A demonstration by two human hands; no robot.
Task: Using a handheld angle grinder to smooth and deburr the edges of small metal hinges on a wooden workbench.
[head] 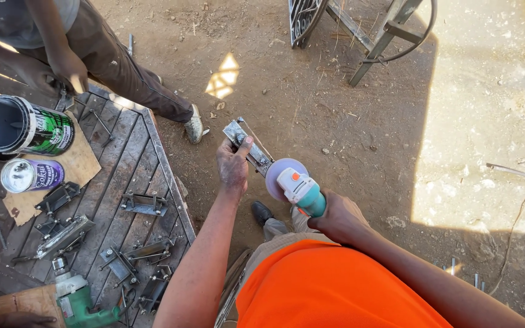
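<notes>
Left hand [233, 165] holds metal bracket [247, 147], long axis upper-left to lower-right, against grinder [298, 187].

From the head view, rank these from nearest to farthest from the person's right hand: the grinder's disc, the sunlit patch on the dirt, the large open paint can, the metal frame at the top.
Measured from the right hand on the grinder:
1. Grinder's disc, just left, ahead of the hand.
2. Sunlit patch, up and left on the dirt.
3. Metal frame, at the top edge.
4. Large open paint can, far left on the workbench.
</notes>
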